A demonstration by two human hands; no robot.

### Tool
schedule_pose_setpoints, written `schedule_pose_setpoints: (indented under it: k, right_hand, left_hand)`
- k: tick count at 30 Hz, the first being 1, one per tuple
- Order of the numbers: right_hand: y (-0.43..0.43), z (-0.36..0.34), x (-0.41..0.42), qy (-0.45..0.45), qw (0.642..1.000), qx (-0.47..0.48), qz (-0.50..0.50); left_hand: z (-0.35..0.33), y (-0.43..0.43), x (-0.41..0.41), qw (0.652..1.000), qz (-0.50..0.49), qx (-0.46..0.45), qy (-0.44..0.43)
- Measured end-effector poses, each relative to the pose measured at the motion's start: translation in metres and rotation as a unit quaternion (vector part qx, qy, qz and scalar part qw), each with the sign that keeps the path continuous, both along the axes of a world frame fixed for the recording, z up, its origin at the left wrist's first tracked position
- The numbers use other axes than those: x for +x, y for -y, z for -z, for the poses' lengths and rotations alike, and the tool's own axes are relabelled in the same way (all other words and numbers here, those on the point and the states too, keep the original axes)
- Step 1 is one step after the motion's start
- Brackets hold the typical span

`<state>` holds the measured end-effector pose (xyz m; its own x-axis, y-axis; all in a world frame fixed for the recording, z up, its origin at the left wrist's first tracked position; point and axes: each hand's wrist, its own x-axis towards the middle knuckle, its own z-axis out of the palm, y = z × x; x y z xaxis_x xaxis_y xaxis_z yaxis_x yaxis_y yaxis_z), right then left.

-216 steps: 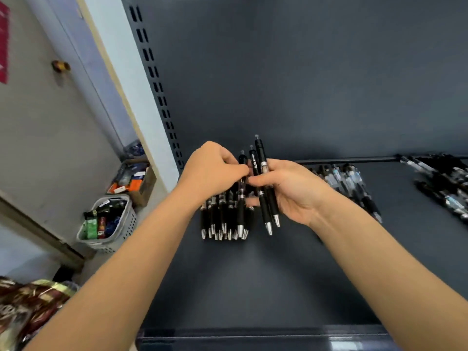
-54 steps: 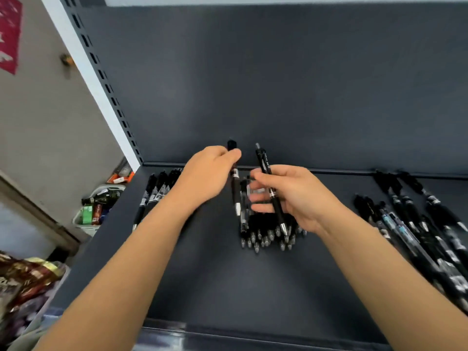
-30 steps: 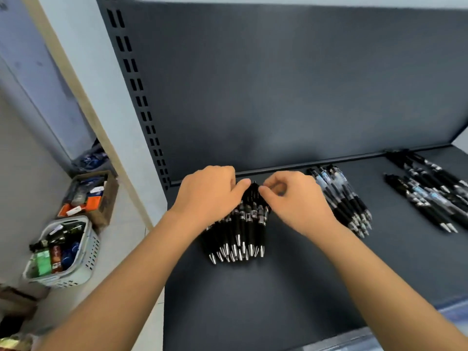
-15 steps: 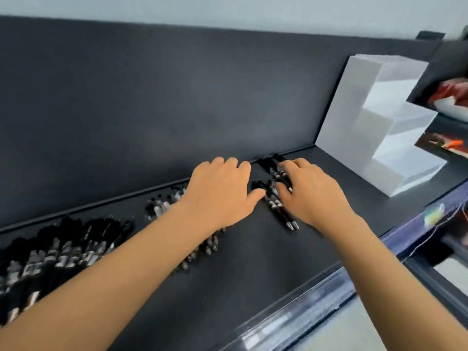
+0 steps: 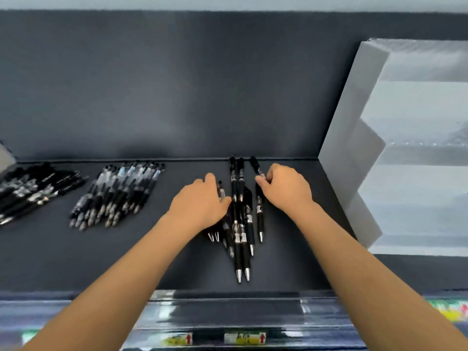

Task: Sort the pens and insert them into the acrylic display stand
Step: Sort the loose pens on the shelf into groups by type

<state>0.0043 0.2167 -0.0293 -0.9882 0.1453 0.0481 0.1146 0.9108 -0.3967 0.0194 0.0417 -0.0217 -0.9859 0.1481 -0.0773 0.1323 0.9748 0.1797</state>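
A loose pile of black pens (image 5: 240, 224) lies in the middle of the dark shelf (image 5: 152, 262), silver tips toward me. My left hand (image 5: 200, 201) rests palm down on the pile's left side, covering several pens. My right hand (image 5: 286, 188) pinches the upper part of the rightmost black pen (image 5: 259, 211) in that pile. The stepped frosted acrylic display stand (image 5: 354, 148) stands at the right end of the shelf; I see no pens in it.
Two more pen groups lie to the left: clear-barrelled pens (image 5: 119, 193) and black pens (image 5: 33, 188) at the far left. The shelf's back wall (image 5: 177, 84) rises behind. A clear price rail (image 5: 228, 325) with yellow labels runs along the front edge.
The view swung right from the left end of the shelf and settled level. Both hands left the earlier pile and now lie on a pile beside the stand, which has come into view.
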Motion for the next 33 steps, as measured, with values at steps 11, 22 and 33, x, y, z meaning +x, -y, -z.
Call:
schedule_pose_setpoints:
  k: [11,22,33]
  right_hand:
    - [0.002,-0.033,0.032,0.178,0.984,-0.028,-0.018]
    - [0.008,-0.028,0.031,0.187,0.979,-0.075,-0.002]
    - [-0.001,-0.024,0.027,0.119,0.992,-0.036,-0.001]
  left_hand:
    - [0.002,-0.016,-0.001,0.985,-0.087,0.138,-0.059]
    - [0.002,-0.022,-0.002,0.986,-0.087,0.144,-0.017]
    - [-0.021,-0.039,-0.016,0.987,-0.104,0.092,0.077]
